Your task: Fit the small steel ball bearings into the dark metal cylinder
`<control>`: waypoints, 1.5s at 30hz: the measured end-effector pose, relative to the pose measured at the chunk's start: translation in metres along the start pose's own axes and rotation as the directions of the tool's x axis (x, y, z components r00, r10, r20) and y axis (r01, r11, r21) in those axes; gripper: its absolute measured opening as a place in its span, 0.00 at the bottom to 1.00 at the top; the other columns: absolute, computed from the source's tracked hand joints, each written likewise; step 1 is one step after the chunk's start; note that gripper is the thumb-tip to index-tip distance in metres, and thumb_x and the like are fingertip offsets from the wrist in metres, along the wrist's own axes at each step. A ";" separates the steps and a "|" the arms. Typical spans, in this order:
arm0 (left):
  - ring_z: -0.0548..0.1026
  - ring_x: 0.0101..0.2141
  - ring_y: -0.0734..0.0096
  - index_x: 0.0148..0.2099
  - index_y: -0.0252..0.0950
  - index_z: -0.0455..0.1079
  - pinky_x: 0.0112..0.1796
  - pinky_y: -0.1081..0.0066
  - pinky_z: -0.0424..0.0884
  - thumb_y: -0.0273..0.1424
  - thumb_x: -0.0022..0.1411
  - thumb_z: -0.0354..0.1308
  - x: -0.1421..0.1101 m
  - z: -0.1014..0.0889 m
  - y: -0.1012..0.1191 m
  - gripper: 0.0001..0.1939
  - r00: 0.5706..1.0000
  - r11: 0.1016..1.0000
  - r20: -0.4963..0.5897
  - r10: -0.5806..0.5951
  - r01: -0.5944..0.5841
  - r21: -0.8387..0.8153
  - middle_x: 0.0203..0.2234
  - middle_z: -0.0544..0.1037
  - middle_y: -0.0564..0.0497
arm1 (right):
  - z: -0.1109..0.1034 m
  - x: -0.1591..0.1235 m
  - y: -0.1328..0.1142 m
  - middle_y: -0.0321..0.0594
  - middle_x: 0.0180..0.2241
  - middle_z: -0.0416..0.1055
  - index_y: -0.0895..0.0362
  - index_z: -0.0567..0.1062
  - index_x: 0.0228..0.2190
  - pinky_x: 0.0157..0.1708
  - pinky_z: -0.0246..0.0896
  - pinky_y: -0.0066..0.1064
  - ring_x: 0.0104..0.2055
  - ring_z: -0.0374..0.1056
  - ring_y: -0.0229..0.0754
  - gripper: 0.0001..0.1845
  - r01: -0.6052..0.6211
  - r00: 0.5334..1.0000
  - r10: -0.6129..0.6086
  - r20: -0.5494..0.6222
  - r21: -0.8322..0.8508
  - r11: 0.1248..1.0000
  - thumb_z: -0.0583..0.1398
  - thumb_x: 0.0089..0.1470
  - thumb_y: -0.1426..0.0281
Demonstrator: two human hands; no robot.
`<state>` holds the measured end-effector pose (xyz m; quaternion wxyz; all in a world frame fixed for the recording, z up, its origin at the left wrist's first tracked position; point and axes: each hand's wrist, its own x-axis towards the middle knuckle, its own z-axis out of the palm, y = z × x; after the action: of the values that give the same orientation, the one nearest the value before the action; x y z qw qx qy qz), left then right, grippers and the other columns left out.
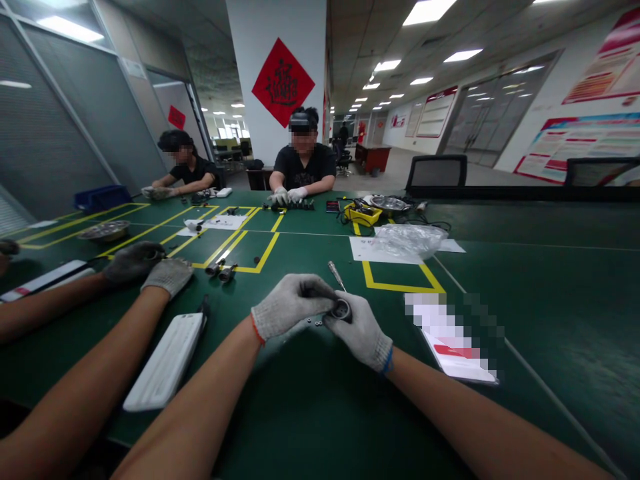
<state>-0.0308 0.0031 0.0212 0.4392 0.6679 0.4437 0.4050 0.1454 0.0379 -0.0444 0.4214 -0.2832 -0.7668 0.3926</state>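
My right hand (361, 330), in a pale knit glove with a blue cuff edge, is closed around a dark round cylindrical part (342, 310). The part's open end faces up toward me and shows an inner face with small details. My left hand (295, 305), gloved with an orange cuff edge, brings its fingertips together at the rim of the part; whatever they pinch is hidden. Several tiny ring-like pieces (316, 323) lie on the table just under my hands. Right behind them rests a screwdriver (337, 275) with a metallic-looking handle.
A white slab-like device (166, 360) lies left of my forearm, beside a co-worker's gloved hands (167, 275). Two dark cylindrical parts (227, 272) stand near yellow tape. To the right are a partly blurred flat phone-like item (463, 357) and a plastic bag (410, 240). Two people sit opposite.
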 end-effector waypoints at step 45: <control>0.79 0.35 0.67 0.36 0.37 0.84 0.39 0.69 0.74 0.28 0.59 0.67 -0.002 0.003 0.009 0.05 0.993 0.892 0.104 0.062 -0.101 0.441 0.33 0.82 0.49 | 0.002 -0.001 -0.007 0.34 0.24 0.69 0.55 0.69 0.25 0.26 0.53 0.30 0.25 0.62 0.38 0.06 0.070 0.997 -0.065 0.036 -0.171 0.983 0.62 0.49 0.70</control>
<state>-0.0263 -0.0019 0.0289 0.2761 0.7858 0.4767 0.2812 0.1431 0.0330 -0.0401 0.3970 -0.2863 -0.8133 0.3146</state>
